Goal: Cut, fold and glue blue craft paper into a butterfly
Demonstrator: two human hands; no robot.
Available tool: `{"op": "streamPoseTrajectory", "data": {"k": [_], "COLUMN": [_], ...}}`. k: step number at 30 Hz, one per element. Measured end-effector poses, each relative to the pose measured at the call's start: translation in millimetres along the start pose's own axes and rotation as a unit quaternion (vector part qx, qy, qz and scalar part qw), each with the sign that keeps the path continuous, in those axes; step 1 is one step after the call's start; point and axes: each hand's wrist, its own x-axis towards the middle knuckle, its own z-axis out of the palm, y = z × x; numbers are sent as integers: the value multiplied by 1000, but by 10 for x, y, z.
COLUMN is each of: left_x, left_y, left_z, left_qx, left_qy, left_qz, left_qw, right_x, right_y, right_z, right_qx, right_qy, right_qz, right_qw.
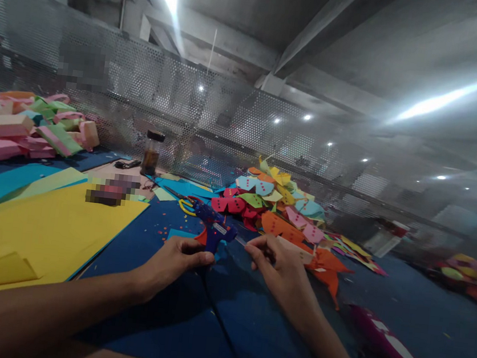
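Observation:
In the head view, my left hand (pixel 183 262) is closed around the handle of a blue hot glue gun (pixel 215 231) with an orange trigger. The gun's nozzle points away to the upper left, and a dark cord runs from its handle toward me. My right hand (pixel 275 258) pinches a thin translucent glue stick (pixel 240 241) at the gun's rear end; how far the stick sits inside is hidden. Just beyond the gun lie scissors with yellow handles (pixel 186 206) and scattered paper dots.
Colourful paper cut-outs (pixel 279 198) are heaped behind my right hand. Yellow sheets (pixel 55 233) cover the left side, with folded paper pieces (pixel 24 126) behind. A lidded jar (pixel 151 155) stands near the perforated metal screen (pixel 236 127). A purple device (pixel 386 340) lies at right.

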Motion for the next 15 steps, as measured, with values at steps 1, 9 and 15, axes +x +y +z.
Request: {"op": "streamPoseTrajectory", "data": {"k": [1,9,15], "left_x": [1,7,0], "left_y": [0,-15,-1], "left_z": [0,-5,-3], "left_qx": [0,7,15], "left_qy": [0,4,1], "left_qz": [0,-1,2], "left_qw": [1000,1000,1000], "right_x": [2,14,28], "right_y": [2,30,26], "right_z": [0,6,10], "right_qx": [-3,-8,-5], "right_qy": [-3,-9,-16], "right_qz": [0,-7,-5], "right_qw": [1000,1000,1000]}}
